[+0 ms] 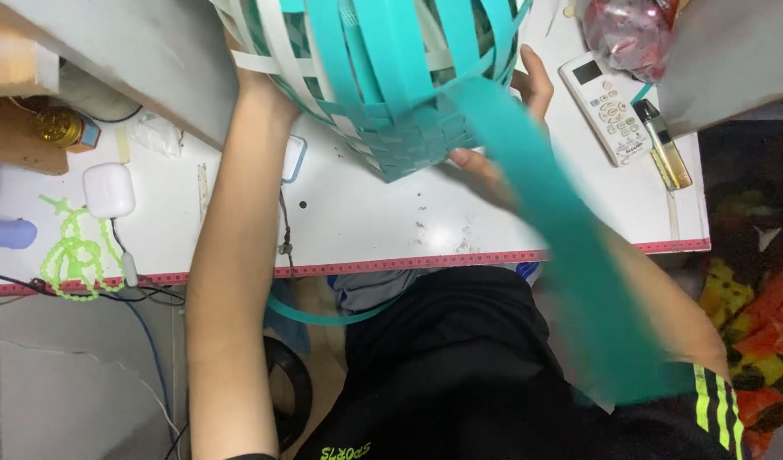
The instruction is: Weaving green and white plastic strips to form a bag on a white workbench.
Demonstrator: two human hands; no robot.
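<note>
A half-woven basket (391,85) of teal and white plastic strips stands tilted on the white table (383,221). My left hand (259,85) reaches behind its left side, mostly hidden by the strips. Against the basket's lower right corner rests my right hand (502,128), with the thumb up by the weave and the fingers under it. A long loose teal strip (570,247), blurred, runs from the basket down across my right forearm toward my lap.
A white remote control (608,106), a yellow lighter (668,149) and a red plastic bag (625,30) lie at the right. At the left are a white earbud case (108,189), a green bead string (72,251) and cables. A red tape measure (459,260) lines the table's front edge.
</note>
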